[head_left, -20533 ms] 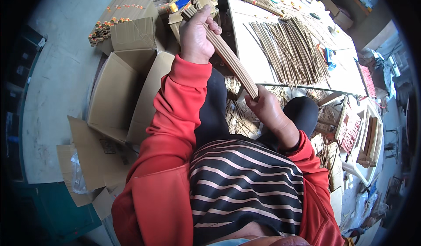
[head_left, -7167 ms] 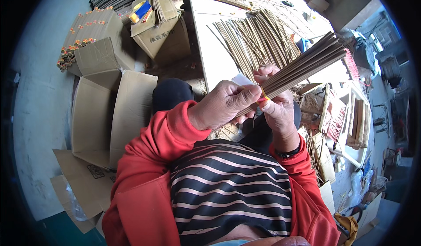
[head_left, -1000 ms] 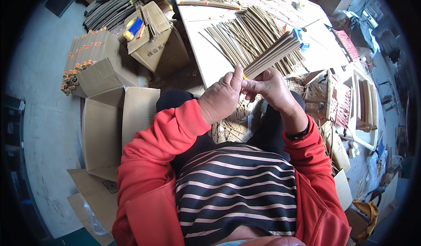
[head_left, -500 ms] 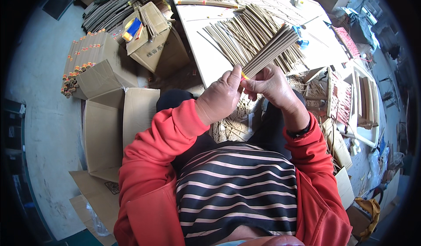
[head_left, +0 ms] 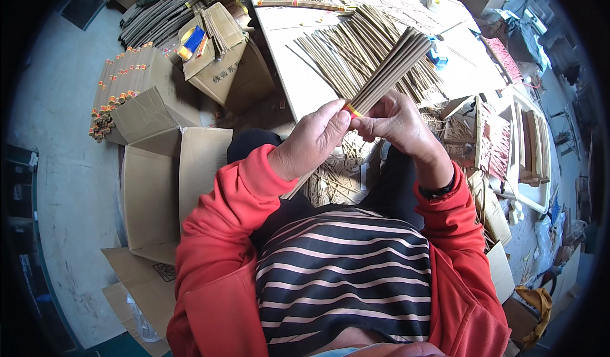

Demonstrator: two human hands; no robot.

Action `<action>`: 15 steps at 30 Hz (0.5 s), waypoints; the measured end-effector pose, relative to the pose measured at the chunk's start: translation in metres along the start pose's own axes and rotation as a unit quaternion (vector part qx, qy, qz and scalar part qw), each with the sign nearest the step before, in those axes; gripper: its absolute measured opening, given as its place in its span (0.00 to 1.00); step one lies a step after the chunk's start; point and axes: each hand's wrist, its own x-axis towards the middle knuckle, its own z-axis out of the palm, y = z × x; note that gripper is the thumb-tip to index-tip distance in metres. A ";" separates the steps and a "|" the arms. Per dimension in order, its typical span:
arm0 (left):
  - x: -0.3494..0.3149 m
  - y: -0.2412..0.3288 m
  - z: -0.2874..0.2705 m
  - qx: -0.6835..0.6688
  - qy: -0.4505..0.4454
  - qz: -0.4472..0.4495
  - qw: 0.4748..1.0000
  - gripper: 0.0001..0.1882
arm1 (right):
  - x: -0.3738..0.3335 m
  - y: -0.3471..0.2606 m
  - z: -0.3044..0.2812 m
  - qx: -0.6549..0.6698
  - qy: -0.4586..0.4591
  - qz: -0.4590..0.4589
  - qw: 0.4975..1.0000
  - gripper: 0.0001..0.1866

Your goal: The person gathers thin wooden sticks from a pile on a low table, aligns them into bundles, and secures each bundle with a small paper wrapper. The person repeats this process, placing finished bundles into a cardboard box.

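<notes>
The person's left hand (head_left: pixel 312 137) grips a tilted bundle of slim brown sticks (head_left: pixel 393 69), and the right hand (head_left: pixel 401 127) pinches in close at its narrow red-and-yellow band (head_left: pixel 352 109)!

From the band (head_left: pixel 354 111) on the bundle (head_left: pixel 395 64), bare table (head_left: pixel 307 94) leaves a gap at 10 o'clock, but loose sticks (head_left: pixel 356 47) clog 12, the bundle juts to 1, right hand (head_left: pixel 403 125) plus wooden frame (head_left: pixel 478 130) block 3.

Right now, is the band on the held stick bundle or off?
On: the red-yellow band lies across the stick bundle, between the left hand and right hand. Its far side is hidden.
</notes>
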 end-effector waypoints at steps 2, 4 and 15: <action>0.001 0.004 -0.004 -0.076 -0.040 -0.067 0.994 0.20 | 0.000 -0.001 0.001 0.015 -0.009 -0.009 1.000 0.16; 0.004 0.003 -0.006 -0.139 -0.064 -0.113 0.982 0.20 | 0.000 0.001 0.001 0.040 -0.017 -0.028 0.999 0.18; 0.003 -0.006 -0.005 -0.334 -0.074 -0.194 0.919 0.15 | 0.003 0.003 -0.007 -0.045 -0.019 -0.030 0.998 0.19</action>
